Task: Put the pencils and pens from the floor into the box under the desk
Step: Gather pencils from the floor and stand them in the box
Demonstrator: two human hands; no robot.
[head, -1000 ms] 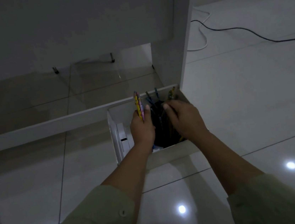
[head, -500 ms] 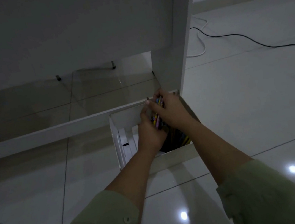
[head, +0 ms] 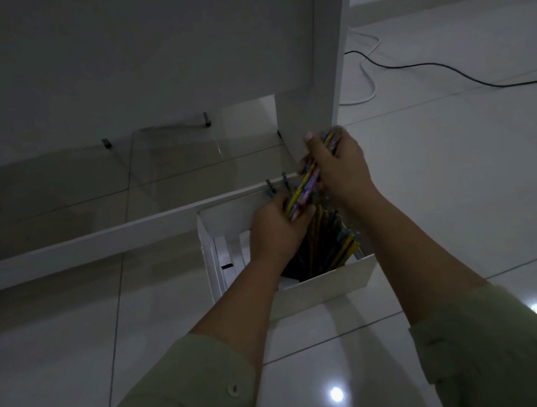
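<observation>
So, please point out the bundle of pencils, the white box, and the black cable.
bundle of pencils (head: pixel 306 188), head view, middle of the shafts.
white box (head: pixel 328 285), head view, near wall.
black cable (head: pixel 446 68), head view, mid-run on floor.

Pale green sleeves (head: pixel 189 392) rolled to mid-forearm; button on left cuff.

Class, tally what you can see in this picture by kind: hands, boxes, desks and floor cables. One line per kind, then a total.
Hands: 2, left hand and right hand, both gripping one pencil bundle
Boxes: 1, white box
Desks: 1, desk
Cables: 2, black cable and white cable
Total: 6
</observation>
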